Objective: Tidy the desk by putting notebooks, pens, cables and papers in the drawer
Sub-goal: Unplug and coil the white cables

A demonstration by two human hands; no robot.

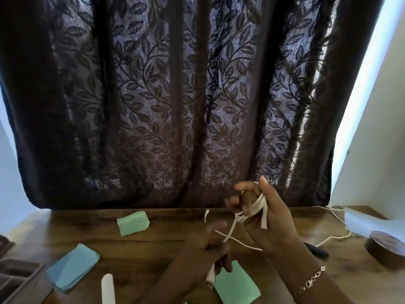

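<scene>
Cable [260, 205], white, light, limp, springy: coils wound round curled fingers of the right grip [270, 217] above the desk [153, 249], plug end pinched by the blurred left grip [203, 251]; best clasped across the whole bundle.

Papers [133, 223] lie left on desk [153, 249], tape roll [385, 247] right, curtain [175, 102] behind, hands above centre.
</scene>
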